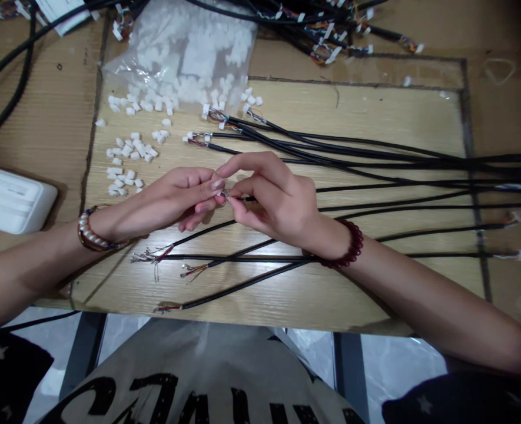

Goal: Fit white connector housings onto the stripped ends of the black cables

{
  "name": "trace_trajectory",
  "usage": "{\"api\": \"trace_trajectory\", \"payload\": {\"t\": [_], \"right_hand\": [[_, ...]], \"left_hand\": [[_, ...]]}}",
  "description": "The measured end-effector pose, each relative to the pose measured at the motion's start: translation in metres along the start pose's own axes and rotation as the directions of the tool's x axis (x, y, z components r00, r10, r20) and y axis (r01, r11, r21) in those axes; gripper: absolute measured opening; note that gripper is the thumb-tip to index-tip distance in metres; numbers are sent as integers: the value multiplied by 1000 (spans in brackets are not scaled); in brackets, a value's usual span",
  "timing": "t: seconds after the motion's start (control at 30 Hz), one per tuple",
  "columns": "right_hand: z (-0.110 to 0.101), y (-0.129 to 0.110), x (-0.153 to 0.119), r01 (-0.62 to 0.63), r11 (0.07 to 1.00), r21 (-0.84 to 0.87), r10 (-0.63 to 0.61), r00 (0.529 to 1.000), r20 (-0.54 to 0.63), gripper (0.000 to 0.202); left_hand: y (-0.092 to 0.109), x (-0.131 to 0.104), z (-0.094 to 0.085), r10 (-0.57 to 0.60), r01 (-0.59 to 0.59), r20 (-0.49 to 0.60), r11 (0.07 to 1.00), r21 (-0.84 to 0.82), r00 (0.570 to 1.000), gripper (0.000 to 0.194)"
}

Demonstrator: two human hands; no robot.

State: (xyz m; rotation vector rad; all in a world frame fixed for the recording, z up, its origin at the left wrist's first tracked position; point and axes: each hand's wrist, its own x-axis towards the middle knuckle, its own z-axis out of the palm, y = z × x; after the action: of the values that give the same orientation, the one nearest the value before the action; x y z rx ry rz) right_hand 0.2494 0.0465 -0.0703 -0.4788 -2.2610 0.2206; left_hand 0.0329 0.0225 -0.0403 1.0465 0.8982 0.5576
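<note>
My left hand (187,197) and my right hand (280,197) meet above the middle of the board, fingertips nearly touching. Between thumb and fingers, my left hand pinches a small white connector (222,193), mostly covered by the fingertips. My right hand pinches the thin wires at the end of a black cable (251,199), close against that connector. Below the hands lie several black cables (242,257) with bare, fanned-out wire ends (148,256). Further up, more cables (295,138) end in fitted white connectors (206,111).
Loose white connectors (139,147) lie in small piles left of the cables. A clear plastic bag (189,53) of them spills open behind. Bundled cables (313,29) lie at the back. A white box-shaped device (13,197) sits at the left. The board's front edge (242,321) is near my body.
</note>
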Motion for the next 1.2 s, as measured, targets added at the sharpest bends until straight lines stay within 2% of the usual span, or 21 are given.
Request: {"api": "trace_trajectory", "payload": {"t": [0.1, 0.2, 0.3, 0.43, 0.63, 0.77, 0.93, 1.07, 1.2], "right_hand": [[0, 1, 0, 3, 1000, 11, -3, 1000, -1, 5], [0, 4, -1, -36, 994, 103, 38, 999, -20, 6], [-1, 7, -1, -141, 967, 214, 155, 987, -48, 1], [-2, 10, 0, -263, 925, 276, 294, 953, -77, 9], [-3, 7, 2, -282, 908, 310, 319, 944, -78, 6], [-6, 9, 3, -317, 866, 387, 361, 932, -45, 6], [-8, 16, 3, -332, 830, 449, 366, 930, 10, 6], [-10, 21, 4, -399, 720, 568, 415, 903, 108, 6], [-13, 22, 7, -470, 628, 620, 443, 871, 212, 9]], "left_hand": [[1, 0, 0, -5, 5, 1, 1000, -12, 1000, 42], [2, 2, 0, -12, 12, -35, 1000, 10, 999, 40], [0, 4, -1, 22, -16, -103, 998, 62, 994, 41], [-3, 4, 2, 31, -9, -202, 994, 109, 979, 37], [2, 4, -1, -81, 85, -166, 996, 17, 983, 32], [5, 7, -7, -85, 73, -140, 994, -86, 986, 30], [4, 9, -11, -9, 3, -91, 998, -69, 996, 26], [-2, 7, -10, 97, -101, -128, 994, -31, 987, 26], [-3, 6, -8, 115, -115, -138, 993, 8, 984, 31]]}}
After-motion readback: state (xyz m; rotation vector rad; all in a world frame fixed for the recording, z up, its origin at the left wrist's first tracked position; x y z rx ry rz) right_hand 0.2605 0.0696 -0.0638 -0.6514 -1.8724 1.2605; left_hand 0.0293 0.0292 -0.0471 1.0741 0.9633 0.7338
